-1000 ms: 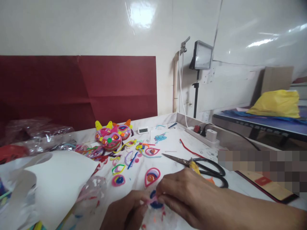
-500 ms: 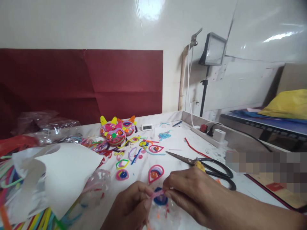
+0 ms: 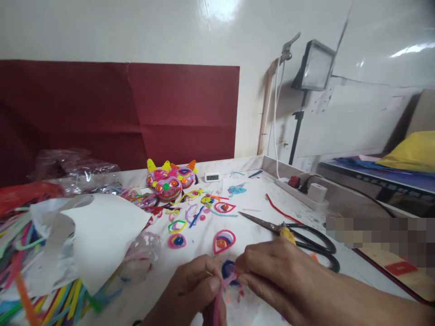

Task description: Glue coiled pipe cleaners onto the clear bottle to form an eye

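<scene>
My left hand point(image 3: 192, 287) pinches a pink pipe cleaner point(image 3: 218, 305), which runs down below its thumb toward the bottom edge. My right hand point(image 3: 277, 271) has thumb and fingertips closed on the other end of the same pink strip. Under the strip, between both hands, a dark blue coiled piece point(image 3: 227, 267) lies on clear plastic and is partly covered. Just beyond my fingers is a pink teardrop eye shape point(image 3: 223, 242) with an orange centre. Black-handled scissors point(image 3: 260, 222) rest past my right hand, blades pointing left.
Colourful animal heads point(image 3: 168, 188) stand at the back near a small digital clock point(image 3: 212, 177). White paper point(image 3: 102, 235) covers part of a heap of coloured pipe cleaners point(image 3: 64, 303) on the left. A power strip point(image 3: 316, 203) lines the right edge.
The view has shifted slightly, so the table sits further right. The pink strip, earlier a short length between my fingertips, now also shows hanging below my left hand.
</scene>
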`<state>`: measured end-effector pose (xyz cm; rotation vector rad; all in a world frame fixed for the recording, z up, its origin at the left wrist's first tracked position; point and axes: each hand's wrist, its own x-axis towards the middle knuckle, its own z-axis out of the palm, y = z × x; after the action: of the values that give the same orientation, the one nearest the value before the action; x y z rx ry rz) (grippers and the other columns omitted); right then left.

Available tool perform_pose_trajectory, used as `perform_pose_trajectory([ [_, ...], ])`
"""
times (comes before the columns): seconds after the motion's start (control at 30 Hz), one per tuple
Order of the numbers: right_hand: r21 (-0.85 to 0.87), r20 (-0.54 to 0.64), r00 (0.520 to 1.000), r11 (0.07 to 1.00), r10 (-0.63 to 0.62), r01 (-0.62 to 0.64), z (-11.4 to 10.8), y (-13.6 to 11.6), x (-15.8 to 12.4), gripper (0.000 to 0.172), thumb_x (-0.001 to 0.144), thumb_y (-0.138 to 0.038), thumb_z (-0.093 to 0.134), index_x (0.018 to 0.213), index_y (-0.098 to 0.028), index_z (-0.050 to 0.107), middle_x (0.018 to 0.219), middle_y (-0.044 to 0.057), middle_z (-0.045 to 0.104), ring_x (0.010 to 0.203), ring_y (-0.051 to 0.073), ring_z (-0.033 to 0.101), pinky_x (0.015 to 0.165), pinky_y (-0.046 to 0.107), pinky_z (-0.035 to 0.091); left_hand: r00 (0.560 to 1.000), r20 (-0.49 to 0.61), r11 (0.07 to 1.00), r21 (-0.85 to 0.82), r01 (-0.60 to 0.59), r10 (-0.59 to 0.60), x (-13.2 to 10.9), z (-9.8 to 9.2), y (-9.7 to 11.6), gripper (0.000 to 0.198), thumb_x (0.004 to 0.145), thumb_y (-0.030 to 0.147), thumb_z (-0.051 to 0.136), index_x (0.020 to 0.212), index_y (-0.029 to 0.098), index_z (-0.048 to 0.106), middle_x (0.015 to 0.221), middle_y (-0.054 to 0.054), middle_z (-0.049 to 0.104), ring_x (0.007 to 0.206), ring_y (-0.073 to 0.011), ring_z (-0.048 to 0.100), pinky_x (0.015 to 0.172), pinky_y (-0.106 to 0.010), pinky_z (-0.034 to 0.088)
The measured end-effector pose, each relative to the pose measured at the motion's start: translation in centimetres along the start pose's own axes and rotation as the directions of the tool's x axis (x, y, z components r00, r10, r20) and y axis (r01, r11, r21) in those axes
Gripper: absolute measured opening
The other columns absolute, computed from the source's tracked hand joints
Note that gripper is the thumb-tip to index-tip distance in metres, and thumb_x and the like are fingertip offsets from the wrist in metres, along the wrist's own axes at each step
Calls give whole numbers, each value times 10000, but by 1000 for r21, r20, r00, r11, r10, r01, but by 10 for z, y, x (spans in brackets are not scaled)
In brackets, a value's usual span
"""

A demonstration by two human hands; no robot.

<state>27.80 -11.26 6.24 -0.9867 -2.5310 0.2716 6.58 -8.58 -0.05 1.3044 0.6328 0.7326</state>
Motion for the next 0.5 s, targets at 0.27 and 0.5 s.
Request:
perform_pose_trajectory([
  [0.27, -16, 61, 996, 998, -65, 66, -4, -6, -2, 230, 985, -211, 411, 842, -199, 591, 746, 15, 629, 635, 133, 566, 575, 257, 409, 1000, -3, 998, 55, 7, -7, -2, 1, -4, 344, 813, 479, 650, 734, 172, 517, 569, -13, 690, 433, -66, 541, 453, -155, 410],
  [0.5, -123, 69, 993, 987, -91, 99, 0, -11, -3, 178, 850, -63, 532, 767, -219, 549, 707, 4, 636, 563, 138, 551, 547, 272, 405, 993, -116, 988, 147, 46, -29, 5, 5, -11, 146, 780, 290, 575, 734, 198, 471, 545, 13, 694, 418, -110, 635, 409, -160, 443],
])
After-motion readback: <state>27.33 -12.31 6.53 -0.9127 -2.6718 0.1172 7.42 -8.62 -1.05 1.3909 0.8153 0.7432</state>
